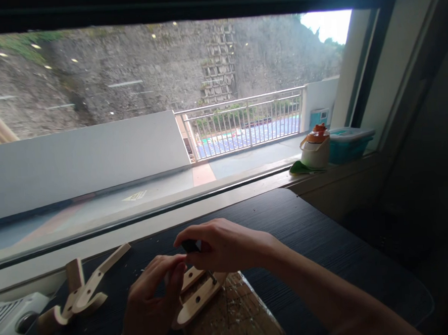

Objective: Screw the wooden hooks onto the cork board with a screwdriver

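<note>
Head view: right hand (217, 243) pinches small dark object (191, 246) above wooden pieces (208, 293), which appear to rest on taped board (243, 318) on dark table (296, 239). Left hand (153, 288), fingers curled, appears to touch right hand; whether it grips anything, cannot tell. Loose pinch could drop small dark object; low left wrist could nudge wooden pieces off board's left edge.

Open tabletop (307, 228) right of the right hand (224, 243), wooden pieces (90, 289) in the way beside the left hand (150, 291), window pane (147, 91) closing the far side, bottle (316, 156) and teal box (348, 149) blocking the sill's (196, 210) right end.
</note>
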A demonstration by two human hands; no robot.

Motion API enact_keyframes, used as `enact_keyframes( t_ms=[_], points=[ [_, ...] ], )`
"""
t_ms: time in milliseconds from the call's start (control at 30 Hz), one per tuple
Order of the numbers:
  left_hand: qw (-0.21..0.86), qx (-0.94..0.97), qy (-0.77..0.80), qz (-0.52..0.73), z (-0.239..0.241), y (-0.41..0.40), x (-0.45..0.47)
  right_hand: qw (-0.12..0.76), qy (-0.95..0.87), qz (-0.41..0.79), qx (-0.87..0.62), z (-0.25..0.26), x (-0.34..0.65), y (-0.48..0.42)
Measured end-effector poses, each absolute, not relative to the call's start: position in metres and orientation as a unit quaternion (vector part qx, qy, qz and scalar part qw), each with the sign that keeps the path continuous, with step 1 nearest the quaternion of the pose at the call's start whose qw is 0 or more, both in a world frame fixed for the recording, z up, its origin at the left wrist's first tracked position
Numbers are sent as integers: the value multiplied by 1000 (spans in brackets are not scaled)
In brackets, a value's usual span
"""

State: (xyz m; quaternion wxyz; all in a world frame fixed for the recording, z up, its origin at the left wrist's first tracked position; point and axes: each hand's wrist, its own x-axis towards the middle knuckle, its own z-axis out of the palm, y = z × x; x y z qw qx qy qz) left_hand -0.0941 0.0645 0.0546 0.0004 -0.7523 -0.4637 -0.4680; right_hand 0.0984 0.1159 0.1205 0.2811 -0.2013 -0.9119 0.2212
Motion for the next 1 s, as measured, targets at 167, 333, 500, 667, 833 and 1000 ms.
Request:
enact_keyframes(
  t_ms=[167,333,500,667,833,1000],
  points=[
    [21,-764,-441,-471,52,66,-96,283,-907,239,-199,119,101,121],
    [17,-760,-443,-475,52,67,-96,295,-897,241,-223,119,101,121],
    [6,-758,-450,-472,53,65,-95,284,-911,213,-210,121,102,119],
    [-9,-750,-454,-481,56,64,-92,287,-920,189,-192,121,102,122],
    [-14,-746,-459,-484,58,64,-91,295,-920,172,-191,118,100,125],
    [-21,-747,-461,-479,52,66,-95,295,-918,184,-192,120,103,123]
  ],
)
